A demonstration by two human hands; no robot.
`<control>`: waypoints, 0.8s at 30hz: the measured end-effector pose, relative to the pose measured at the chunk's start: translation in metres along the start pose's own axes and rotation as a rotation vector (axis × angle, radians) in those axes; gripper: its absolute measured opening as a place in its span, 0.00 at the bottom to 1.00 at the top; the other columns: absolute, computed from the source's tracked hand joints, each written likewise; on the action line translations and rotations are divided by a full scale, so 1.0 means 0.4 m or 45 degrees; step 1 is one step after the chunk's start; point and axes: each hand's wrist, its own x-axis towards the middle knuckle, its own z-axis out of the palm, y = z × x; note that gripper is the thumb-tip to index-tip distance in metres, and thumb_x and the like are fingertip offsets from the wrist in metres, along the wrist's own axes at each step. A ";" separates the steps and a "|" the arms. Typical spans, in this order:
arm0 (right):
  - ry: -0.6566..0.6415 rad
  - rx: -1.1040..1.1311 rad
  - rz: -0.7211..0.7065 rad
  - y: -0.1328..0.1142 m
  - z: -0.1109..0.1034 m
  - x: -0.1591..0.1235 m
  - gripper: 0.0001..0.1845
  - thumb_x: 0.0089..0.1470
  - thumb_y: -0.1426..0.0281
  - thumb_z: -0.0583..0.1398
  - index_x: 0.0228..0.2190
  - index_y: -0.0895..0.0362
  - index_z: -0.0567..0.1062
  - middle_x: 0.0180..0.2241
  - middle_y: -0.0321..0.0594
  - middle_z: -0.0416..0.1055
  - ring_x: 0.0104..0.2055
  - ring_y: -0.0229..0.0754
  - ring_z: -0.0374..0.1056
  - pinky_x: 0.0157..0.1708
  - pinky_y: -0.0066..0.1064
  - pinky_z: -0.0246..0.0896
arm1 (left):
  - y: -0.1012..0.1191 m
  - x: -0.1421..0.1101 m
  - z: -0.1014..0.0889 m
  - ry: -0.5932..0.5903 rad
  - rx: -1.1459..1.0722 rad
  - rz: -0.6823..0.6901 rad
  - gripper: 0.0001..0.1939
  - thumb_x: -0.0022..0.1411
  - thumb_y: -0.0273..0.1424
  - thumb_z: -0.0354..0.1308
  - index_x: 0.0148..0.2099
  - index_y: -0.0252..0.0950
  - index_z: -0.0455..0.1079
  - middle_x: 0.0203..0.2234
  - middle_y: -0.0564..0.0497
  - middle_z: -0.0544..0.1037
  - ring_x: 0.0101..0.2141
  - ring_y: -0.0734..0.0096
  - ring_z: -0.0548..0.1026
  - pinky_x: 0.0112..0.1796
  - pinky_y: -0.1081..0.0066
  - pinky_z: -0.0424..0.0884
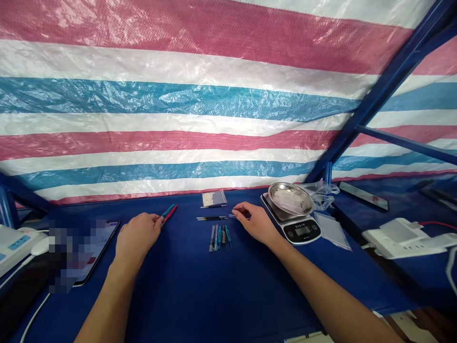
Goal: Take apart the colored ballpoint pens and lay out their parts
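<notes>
My left hand (pixel 138 234) rests on the blue table, fingers closed around two pen barrels (pixel 168 213), one teal and one red, that point up and to the right. My right hand (pixel 254 221) lies to the right, its fingertips pinched on a small pale piece (pixel 233 216) that I cannot name. Between the hands lie two thin refills (pixel 211 218) side by side. Below them is a row of several short pen parts (pixel 220 236), grey and teal. A small clear bag of white bits (pixel 213 197) sits further back with another refill (pixel 213 206) in front of it.
A digital scale (pixel 302 229) with a steel bowl (pixel 290 197) stands right of my right hand, with clear plastic bags (pixel 332 229) beside it. A phone (pixel 95 248) lies at the left. White devices sit at the far left (pixel 16 242) and far right (pixel 403 237). A striped tarp hangs behind.
</notes>
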 end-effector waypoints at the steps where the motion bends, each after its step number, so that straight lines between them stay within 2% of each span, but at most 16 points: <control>1: 0.002 -0.031 -0.018 0.002 0.000 0.001 0.10 0.68 0.62 0.62 0.42 0.51 0.82 0.37 0.38 0.82 0.38 0.44 0.75 0.39 0.35 0.65 | -0.001 -0.001 0.001 -0.040 0.009 -0.017 0.23 0.75 0.44 0.48 0.52 0.43 0.83 0.45 0.41 0.85 0.44 0.42 0.82 0.42 0.55 0.73; 3: 0.013 -0.085 -0.054 0.005 0.001 0.002 0.09 0.68 0.63 0.62 0.41 0.51 0.82 0.38 0.39 0.81 0.40 0.46 0.74 0.40 0.36 0.65 | 0.002 -0.003 0.005 -0.038 0.024 -0.008 0.23 0.74 0.44 0.49 0.54 0.42 0.82 0.47 0.40 0.84 0.46 0.40 0.81 0.43 0.54 0.73; 5: 0.022 -0.135 -0.102 0.008 0.003 0.002 0.08 0.68 0.64 0.62 0.40 0.51 0.82 0.39 0.39 0.81 0.42 0.47 0.73 0.42 0.37 0.66 | 0.012 -0.003 0.011 0.071 0.031 0.046 0.23 0.74 0.45 0.51 0.55 0.39 0.81 0.51 0.38 0.83 0.48 0.39 0.80 0.45 0.52 0.73; 7: 0.030 -0.182 -0.159 0.012 0.004 0.003 0.07 0.68 0.66 0.63 0.38 0.52 0.82 0.39 0.40 0.80 0.44 0.47 0.72 0.47 0.39 0.66 | 0.033 -0.006 0.019 0.225 -0.012 0.158 0.22 0.73 0.44 0.53 0.57 0.37 0.80 0.53 0.38 0.81 0.51 0.40 0.78 0.48 0.51 0.73; 9: 0.029 -0.236 -0.214 0.019 0.004 0.003 0.04 0.67 0.67 0.65 0.39 0.52 0.81 0.41 0.41 0.79 0.46 0.48 0.71 0.50 0.42 0.65 | 0.067 -0.014 0.030 0.326 -0.144 0.349 0.20 0.74 0.42 0.54 0.56 0.37 0.79 0.52 0.40 0.81 0.52 0.44 0.77 0.52 0.51 0.72; 11: 0.007 -0.282 -0.258 0.028 0.005 0.004 0.04 0.65 0.68 0.67 0.42 0.53 0.82 0.43 0.42 0.79 0.48 0.50 0.70 0.52 0.44 0.65 | 0.111 -0.029 0.043 0.307 -0.345 0.585 0.16 0.75 0.40 0.54 0.53 0.39 0.79 0.48 0.44 0.82 0.52 0.50 0.77 0.56 0.54 0.70; 13: -0.041 -0.299 -0.285 0.037 0.005 0.005 0.06 0.64 0.70 0.67 0.44 0.52 0.82 0.44 0.43 0.79 0.49 0.50 0.70 0.53 0.44 0.65 | 0.157 -0.049 0.058 0.219 -0.520 0.725 0.14 0.76 0.39 0.55 0.53 0.41 0.78 0.46 0.46 0.82 0.50 0.55 0.77 0.56 0.57 0.71; 17: -0.064 -0.263 -0.269 0.046 0.005 0.008 0.07 0.65 0.74 0.65 0.43 0.53 0.81 0.43 0.42 0.79 0.49 0.50 0.70 0.52 0.44 0.67 | 0.215 -0.085 0.091 0.093 -0.668 0.761 0.14 0.76 0.36 0.55 0.58 0.43 0.75 0.44 0.47 0.81 0.48 0.56 0.78 0.49 0.58 0.75; 21: -0.038 -0.183 -0.202 0.040 0.007 0.008 0.08 0.64 0.74 0.65 0.45 0.53 0.80 0.43 0.43 0.77 0.48 0.49 0.71 0.50 0.42 0.68 | 0.225 -0.092 0.109 0.179 -0.681 0.768 0.14 0.75 0.34 0.55 0.59 0.43 0.75 0.50 0.46 0.79 0.52 0.53 0.75 0.54 0.54 0.73; 24: -0.032 -0.048 -0.209 0.021 0.010 0.002 0.11 0.67 0.73 0.62 0.50 0.52 0.78 0.43 0.42 0.75 0.45 0.46 0.72 0.47 0.39 0.69 | 0.223 -0.087 0.107 0.216 -0.726 0.764 0.15 0.75 0.35 0.56 0.60 0.43 0.75 0.51 0.45 0.79 0.53 0.53 0.75 0.55 0.53 0.74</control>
